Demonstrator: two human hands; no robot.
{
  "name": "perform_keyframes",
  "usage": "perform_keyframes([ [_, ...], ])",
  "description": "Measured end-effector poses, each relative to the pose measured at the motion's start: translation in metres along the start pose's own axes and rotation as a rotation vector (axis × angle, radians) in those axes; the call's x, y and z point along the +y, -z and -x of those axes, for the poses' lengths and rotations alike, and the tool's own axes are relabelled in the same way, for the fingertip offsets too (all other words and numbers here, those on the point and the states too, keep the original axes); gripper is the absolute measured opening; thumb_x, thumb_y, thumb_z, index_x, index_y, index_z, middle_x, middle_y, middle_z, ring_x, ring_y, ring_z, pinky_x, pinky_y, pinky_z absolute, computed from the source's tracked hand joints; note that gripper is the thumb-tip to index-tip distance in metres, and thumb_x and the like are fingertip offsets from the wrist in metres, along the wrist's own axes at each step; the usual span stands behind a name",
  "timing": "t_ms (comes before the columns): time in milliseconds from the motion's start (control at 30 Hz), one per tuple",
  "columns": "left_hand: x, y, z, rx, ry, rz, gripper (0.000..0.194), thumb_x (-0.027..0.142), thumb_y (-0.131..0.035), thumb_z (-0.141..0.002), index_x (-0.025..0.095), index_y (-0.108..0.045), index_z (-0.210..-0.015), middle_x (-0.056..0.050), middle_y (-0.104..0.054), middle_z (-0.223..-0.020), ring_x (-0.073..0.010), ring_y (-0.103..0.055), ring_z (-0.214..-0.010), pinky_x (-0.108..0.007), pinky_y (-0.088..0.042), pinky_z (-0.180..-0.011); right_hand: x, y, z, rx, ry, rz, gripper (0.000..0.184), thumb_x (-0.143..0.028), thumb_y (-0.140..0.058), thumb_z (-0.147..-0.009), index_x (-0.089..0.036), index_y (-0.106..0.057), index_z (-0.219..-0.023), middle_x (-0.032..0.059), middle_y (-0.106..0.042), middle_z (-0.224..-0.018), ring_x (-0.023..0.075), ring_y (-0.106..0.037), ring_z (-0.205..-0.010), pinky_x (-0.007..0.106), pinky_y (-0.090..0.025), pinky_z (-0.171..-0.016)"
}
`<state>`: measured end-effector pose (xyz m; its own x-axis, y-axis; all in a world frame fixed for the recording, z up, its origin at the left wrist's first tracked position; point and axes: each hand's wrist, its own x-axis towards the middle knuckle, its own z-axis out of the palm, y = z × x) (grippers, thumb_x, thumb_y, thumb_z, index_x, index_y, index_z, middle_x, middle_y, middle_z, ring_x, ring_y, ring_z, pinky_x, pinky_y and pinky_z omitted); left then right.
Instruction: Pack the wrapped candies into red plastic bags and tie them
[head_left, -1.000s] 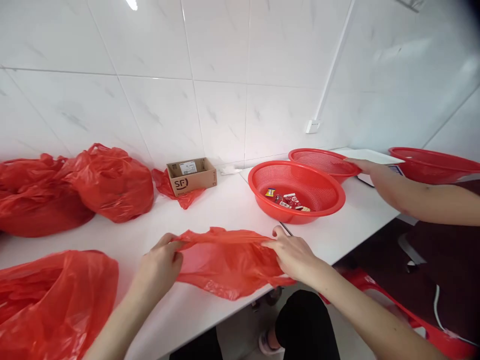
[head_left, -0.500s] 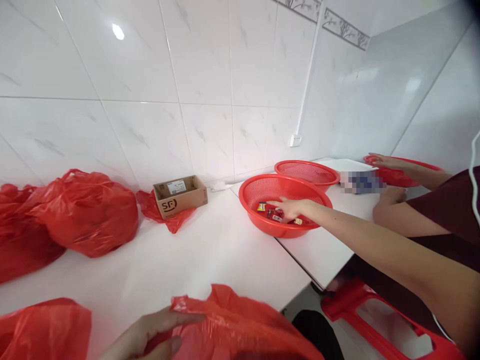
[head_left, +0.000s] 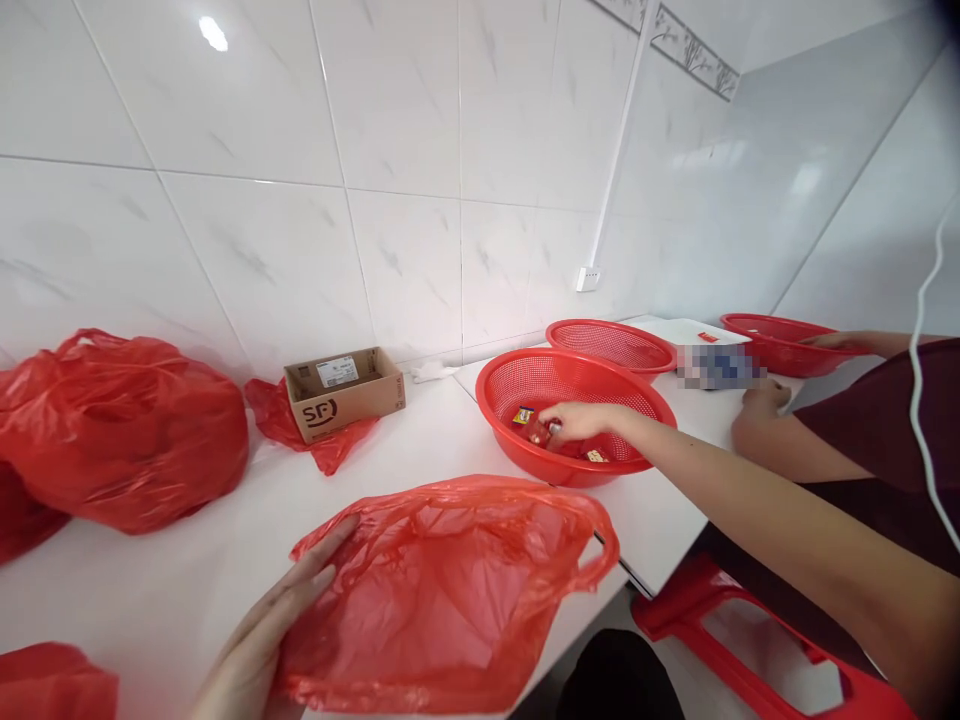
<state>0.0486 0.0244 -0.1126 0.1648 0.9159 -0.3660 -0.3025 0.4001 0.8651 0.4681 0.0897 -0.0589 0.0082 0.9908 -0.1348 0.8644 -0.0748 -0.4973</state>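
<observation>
My left grip (head_left: 259, 625) is lying along the near-left rim of the red plastic bag (head_left: 450, 600), fingers nearly straight against the film; I cannot tell whether I am pinching it or only pressing. The bag is sitting on the tabletop (head_left: 424, 445) in front of me, its mouth gaping wide and its loop handle sticking out at the right. My right grip (head_left: 589, 420) is reaching into the red mesh basket (head_left: 491, 435) and curling around the red packets (head_left: 535, 434), with a yellow packet (head_left: 523, 415) and a pale packet (head_left: 597, 456) lying near my fingers. I'm judging the bag to be nearly weightless, limp and slippery, the sort of film that is sagging wherever nothing is supporting it and stretching or tearing under a sharp tug. I'm favouring the gathered rim or the loop handle as the place to hold it, since the thin side is giving too easily. The packets are looking small and light, with slick, crinkly wrappers and possibly brittle insides, so I'm thinking soft fingertips around their middles are suiting them better than a hard squeeze.
</observation>
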Motion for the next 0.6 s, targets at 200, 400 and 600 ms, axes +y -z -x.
perform_keyframes([
  [200,0.000,-0.020,-0.001,-0.001,0.015,0.012,0.054,0.036,-0.075,-0.071,0.031,-0.065,-0.124,-0.003,-0.058,-0.139,-0.0291,-0.057,-0.124,-0.027,-0.059,-0.078,-0.047,0.045,0.031,-0.094,0.144,-0.295,0.031,-0.038,-0.068,-0.078,-0.021,-0.063,-0.103,0.0028,-0.064,-0.091,0.0135,-0.059,-0.072,0.024,-0.045,-0.060],
  [400,0.001,-0.051,0.009,-0.075,0.007,0.014,0.072,0.031,-0.075,-0.074,0.026,-0.050,-0.141,-0.010,-0.062,-0.134,-0.0285,-0.065,-0.112,-0.024,-0.057,-0.072,-0.143,-0.005,0.073,-0.453,0.293,-0.518,0.041,-0.041,-0.074,-0.075,-0.020,-0.059,-0.107,0.0035,-0.064,-0.098,0.0141,-0.061,-0.083,0.022,-0.048,-0.065],
  [600,-0.005,-0.033,0.008,-0.174,-0.010,0.057,0.091,0.019,-0.073,-0.072,0.028,-0.030,-0.151,-0.011,-0.060,-0.136,-0.0254,-0.070,-0.097,-0.023,-0.055,-0.065,-0.148,-0.065,0.061,-0.363,0.267,-0.069,0.045,-0.038,-0.075,-0.072,-0.024,-0.063,-0.113,0.0054,-0.066,-0.114,0.0241,-0.063,-0.101,0.032,-0.049,-0.083],
])
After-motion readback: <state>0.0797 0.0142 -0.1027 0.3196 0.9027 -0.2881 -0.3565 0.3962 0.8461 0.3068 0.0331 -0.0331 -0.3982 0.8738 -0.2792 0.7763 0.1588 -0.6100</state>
